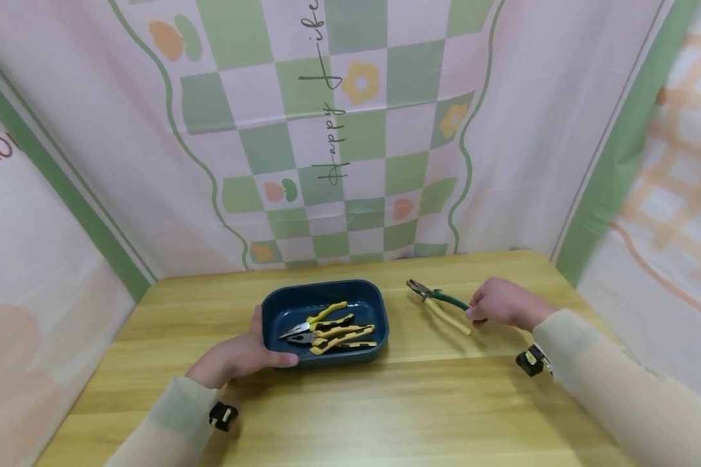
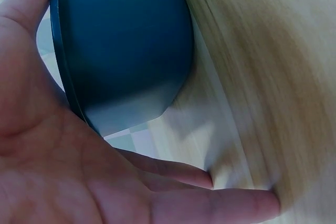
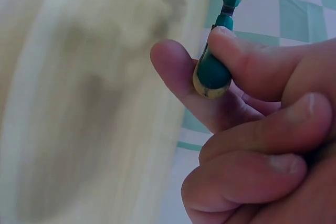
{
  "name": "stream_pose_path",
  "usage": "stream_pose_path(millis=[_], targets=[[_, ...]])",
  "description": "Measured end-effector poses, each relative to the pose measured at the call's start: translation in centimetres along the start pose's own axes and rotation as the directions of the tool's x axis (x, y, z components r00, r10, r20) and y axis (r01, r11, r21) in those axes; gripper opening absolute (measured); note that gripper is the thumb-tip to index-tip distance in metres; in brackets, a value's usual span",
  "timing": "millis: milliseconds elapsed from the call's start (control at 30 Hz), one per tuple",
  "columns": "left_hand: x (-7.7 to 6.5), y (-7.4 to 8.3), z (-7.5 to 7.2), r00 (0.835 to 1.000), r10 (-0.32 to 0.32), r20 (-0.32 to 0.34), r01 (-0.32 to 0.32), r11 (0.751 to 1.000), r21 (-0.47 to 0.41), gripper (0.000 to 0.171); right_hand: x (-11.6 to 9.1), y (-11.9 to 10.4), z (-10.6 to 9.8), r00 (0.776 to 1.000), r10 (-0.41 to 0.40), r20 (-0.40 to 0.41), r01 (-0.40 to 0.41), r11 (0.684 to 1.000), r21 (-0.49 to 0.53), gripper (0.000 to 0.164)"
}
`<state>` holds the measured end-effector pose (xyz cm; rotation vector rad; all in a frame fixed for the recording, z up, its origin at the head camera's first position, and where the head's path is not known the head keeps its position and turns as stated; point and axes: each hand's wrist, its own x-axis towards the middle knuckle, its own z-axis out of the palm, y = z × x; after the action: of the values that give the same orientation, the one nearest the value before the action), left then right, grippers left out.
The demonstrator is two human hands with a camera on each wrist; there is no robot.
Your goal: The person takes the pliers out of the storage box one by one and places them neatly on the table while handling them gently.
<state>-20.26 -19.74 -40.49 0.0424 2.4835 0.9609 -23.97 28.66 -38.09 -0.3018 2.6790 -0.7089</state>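
My right hand (image 1: 507, 303) pinches the end of one handle of a pair of pliers (image 1: 451, 299) between thumb and index finger. These pliers have dark metal jaws pointing left, and green and yellow handles that stand spread apart. In the right wrist view the rounded green handle end (image 3: 212, 72) sits at the fingertips, with the other fingers curled below. Spread at the left front corner of a dark blue rectangular dish (image 1: 382, 305), my left hand (image 1: 241, 353) touches its rim; in the left wrist view its fingers are straight. Several pliers (image 1: 341, 334) with yellow and black handles lie inside the dish.
Everything stands on a wooden table (image 1: 350, 415). A patterned cloth (image 1: 350, 162) hangs behind its far edge, with more cloth (image 1: 41, 279) on the left and right sides. Small black devices (image 1: 223, 416) are worn at both wrists.
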Motion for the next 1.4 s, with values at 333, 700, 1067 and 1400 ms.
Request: stream_pose_path(millis=[333, 700, 1067, 1400], targets=[[-0.1, 0.1, 0.1, 1.000, -0.006, 0.001, 0.006, 1.000, -0.007, 0.143, -0.6, 1.5, 1.5, 1.000, 0.011, -0.023, -0.011, 1.000, -0.006, 0.026], [-0.1, 0.1, 0.0, 1.000, -0.010, -0.004, 0.010, 1.000, -0.010, 0.143, -1.4, 1.3, 2.8, 0.999, 0.036, 0.018, -0.036, 0.999, 0.000, 0.026], [0.0, -0.1, 0.2, 1.000, -0.006, -0.005, 0.006, 1.000, -0.019, 0.143, -1.6, -1.3, 2.9, 0.997, -0.077, 0.006, 0.077, 0.970, -0.230, 0.019], [0.0, -0.1, 0.1, 1.000, -0.005, -0.012, 0.005, 1.000, 0.020, 0.145, -0.4, -2.7, 4.4, 0.960, -0.279, 0.022, 0.266, 0.885, -0.383, 0.079]])
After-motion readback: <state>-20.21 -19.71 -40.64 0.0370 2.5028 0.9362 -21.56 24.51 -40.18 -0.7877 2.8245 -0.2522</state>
